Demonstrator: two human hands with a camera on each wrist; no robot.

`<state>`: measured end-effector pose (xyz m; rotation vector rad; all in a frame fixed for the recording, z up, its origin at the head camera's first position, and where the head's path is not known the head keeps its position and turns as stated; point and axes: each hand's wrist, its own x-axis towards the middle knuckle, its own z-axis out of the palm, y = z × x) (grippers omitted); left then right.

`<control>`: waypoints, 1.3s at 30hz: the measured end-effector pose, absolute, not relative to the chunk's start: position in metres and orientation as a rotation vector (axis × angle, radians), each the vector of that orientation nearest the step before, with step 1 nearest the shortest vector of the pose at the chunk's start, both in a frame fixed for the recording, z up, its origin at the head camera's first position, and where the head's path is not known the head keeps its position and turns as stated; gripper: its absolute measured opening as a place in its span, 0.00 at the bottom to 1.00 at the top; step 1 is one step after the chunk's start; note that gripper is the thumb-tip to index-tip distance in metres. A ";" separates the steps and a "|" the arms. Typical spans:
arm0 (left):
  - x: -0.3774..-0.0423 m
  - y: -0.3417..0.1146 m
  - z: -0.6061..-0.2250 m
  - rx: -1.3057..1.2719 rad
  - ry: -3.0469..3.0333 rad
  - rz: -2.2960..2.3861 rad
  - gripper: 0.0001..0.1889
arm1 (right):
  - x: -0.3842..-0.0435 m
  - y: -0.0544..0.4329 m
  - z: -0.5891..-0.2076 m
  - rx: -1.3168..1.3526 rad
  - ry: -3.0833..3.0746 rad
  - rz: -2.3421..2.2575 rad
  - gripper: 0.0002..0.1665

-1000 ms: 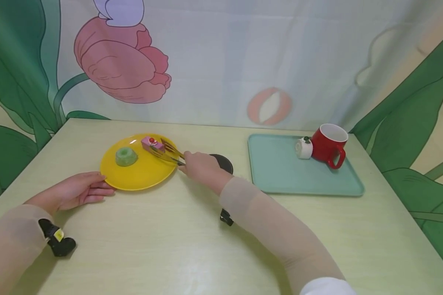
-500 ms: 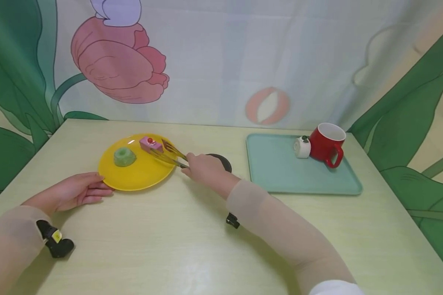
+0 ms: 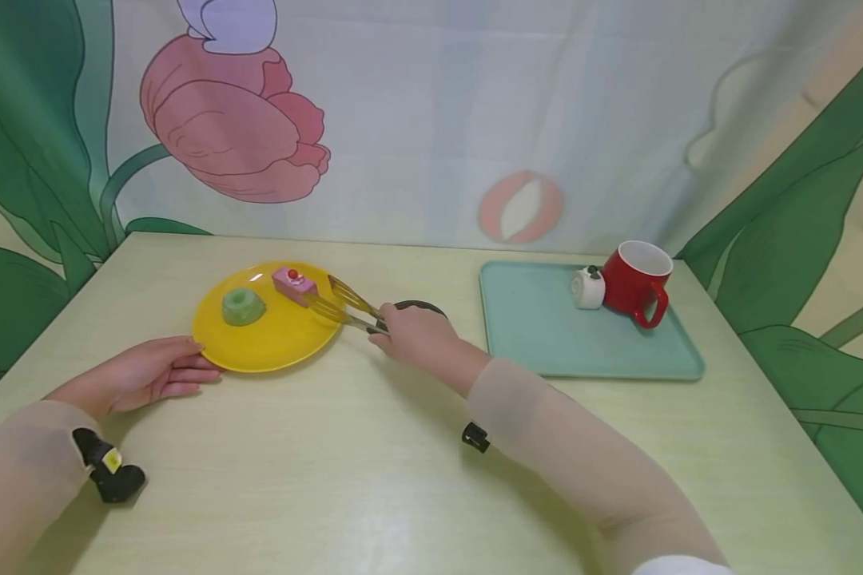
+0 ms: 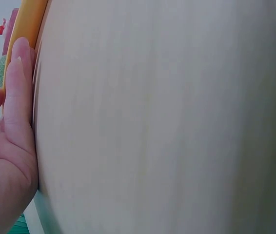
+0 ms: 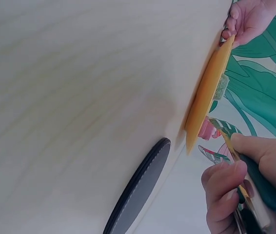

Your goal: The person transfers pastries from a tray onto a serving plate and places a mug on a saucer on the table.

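My left hand (image 3: 154, 371) pinches the near left rim of a yellow plate (image 3: 266, 350), thumb on top and fingers below. On the plate are a green ring-shaped toy cake (image 3: 243, 307) and a pink toy cake slice (image 3: 292, 284) topped with a red cherry. Gold slotted tongs (image 5: 247, 185) with dark green grips are in my right hand (image 3: 427, 339). Their two heads stand apart over the plate's right edge, beside the pink slice, with nothing seen between them. In the head view my right hand hides the handles.
Partly behind my right hand lies a black round coaster (image 5: 140, 187). To the right, a pale green tray (image 3: 539, 335) carries a red mug (image 3: 627, 281) and a white roll-shaped toy cake (image 3: 588, 289) touching it. A printed curtain hangs behind the table.
My right hand has drawn the tongs to the right, away from the pink cake slice. The left hand and the plate stay in place.
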<state>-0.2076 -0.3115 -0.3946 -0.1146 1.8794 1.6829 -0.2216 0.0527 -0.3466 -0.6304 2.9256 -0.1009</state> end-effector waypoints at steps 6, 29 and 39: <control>-0.207 -0.312 -0.395 -0.111 1.872 1.686 0.27 | -0.218 0.059 -0.347 -0.641 2.917 -0.130 0.21; -0.208 -0.310 -0.392 -0.106 1.888 1.660 0.28 | -0.209 0.094 -0.342 -0.545 2.903 -0.154 0.25; -0.208 -0.312 -0.395 -0.097 1.904 1.653 0.29 | -0.205 0.109 -0.343 -0.488 2.897 -0.191 0.27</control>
